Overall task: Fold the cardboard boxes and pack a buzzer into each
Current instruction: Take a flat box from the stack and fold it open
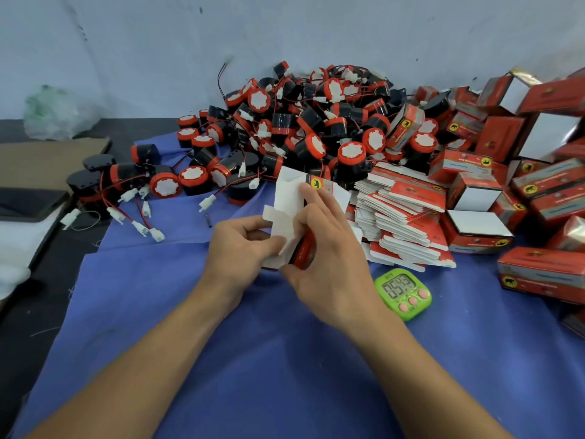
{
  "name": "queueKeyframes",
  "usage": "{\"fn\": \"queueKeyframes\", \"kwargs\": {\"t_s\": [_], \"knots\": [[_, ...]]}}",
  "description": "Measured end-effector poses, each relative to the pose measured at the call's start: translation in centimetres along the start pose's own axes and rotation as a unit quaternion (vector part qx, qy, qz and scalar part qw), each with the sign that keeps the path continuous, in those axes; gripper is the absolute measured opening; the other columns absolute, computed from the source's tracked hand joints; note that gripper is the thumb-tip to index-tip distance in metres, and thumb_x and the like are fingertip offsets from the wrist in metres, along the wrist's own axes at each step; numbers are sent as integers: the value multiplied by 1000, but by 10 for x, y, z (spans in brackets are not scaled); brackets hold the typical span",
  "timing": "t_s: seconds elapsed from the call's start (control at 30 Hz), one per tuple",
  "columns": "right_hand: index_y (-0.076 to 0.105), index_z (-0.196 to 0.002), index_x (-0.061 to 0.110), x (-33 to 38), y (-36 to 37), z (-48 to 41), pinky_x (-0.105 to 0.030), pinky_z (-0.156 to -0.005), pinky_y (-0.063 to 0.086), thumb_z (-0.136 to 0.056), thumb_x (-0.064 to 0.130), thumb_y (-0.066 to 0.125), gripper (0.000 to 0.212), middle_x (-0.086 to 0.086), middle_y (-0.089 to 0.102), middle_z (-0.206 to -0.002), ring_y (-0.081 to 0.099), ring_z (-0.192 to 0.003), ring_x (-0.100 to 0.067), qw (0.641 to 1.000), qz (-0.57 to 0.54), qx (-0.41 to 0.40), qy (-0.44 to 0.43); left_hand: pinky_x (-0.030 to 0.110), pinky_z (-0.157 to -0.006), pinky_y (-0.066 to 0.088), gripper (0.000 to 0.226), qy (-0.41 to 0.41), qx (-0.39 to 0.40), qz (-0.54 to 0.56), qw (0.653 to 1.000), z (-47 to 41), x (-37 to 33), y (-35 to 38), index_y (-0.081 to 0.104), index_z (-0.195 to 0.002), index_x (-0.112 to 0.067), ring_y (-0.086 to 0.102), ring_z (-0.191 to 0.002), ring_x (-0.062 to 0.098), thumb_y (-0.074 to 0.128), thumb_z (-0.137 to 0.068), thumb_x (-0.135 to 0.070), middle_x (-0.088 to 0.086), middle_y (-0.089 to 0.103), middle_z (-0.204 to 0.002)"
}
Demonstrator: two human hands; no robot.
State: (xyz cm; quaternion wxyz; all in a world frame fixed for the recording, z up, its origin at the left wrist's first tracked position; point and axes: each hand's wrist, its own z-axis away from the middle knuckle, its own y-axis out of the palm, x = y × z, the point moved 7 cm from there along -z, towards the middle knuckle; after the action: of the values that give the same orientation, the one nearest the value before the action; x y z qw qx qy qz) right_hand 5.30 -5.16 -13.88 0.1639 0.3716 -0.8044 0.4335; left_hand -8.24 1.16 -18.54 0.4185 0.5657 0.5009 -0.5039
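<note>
While the left hand [243, 245] pinches its near flap, the unfolded cardboard box [289, 210] stands between both hands, right hand [329, 248] gripping its red side.

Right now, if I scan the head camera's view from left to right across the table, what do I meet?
Brown cardboard sheet → left hand → right hand, both holding a half-folded box → green timer → red box by the right edge.
</note>
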Motion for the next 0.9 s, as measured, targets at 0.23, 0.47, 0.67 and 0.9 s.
{"fn": "queueKeyframes", "kwargs": {"t_s": [0.23, 0.47, 0.67, 0.9], "knots": [[50, -90, 25, -4, -5, 3, -19, -83, 44, -77, 7, 73, 32, 25, 57, -110, 55, -115, -4, 998, -40, -31, 39, 34, -75, 58, 70, 8, -33, -27, 999, 2, -5, 4, 70, -129, -28, 71, -100, 21, 62, -71, 10, -1, 76, -112], [45, -81, 19, -20, -11, 0, -30, -58, 47, -74, -2, 68, 32, 13, 64, -80, 58, -75, -14, 895, -422, 24, 141, 34, -95, 51, 70, 4, 142, 185, 972, 11, -15, 21, 54, -143, -8, 63, -117, 22, 60, -76, -27, 8, 68, -130], [44, -87, 11, -33, -19, -6, -35, -71, 49, -73, -13, 57, 31, -9, 68, -90, 61, -84, -26, 806, -565, 50, 171, 28, -80, 55, 66, 19, 112, 66, 991, 11, -15, 24, 51, -120, -11, 68, -98, 11, 75, -73, -50, 0, 73, -104], [46, -96, 8, -46, -14, 0, -26, -74, 55, -82, -8, 57, 24, -7, 74, -97, 69, -88, -22, 782, -580, 63, 219, 20, -66, 51, 32, -8, 28, 43, 999, 7, -7, 22, 55, -101, -15, 60, -78, 8, 73, -77, -27, -3, 63, -87]]}}
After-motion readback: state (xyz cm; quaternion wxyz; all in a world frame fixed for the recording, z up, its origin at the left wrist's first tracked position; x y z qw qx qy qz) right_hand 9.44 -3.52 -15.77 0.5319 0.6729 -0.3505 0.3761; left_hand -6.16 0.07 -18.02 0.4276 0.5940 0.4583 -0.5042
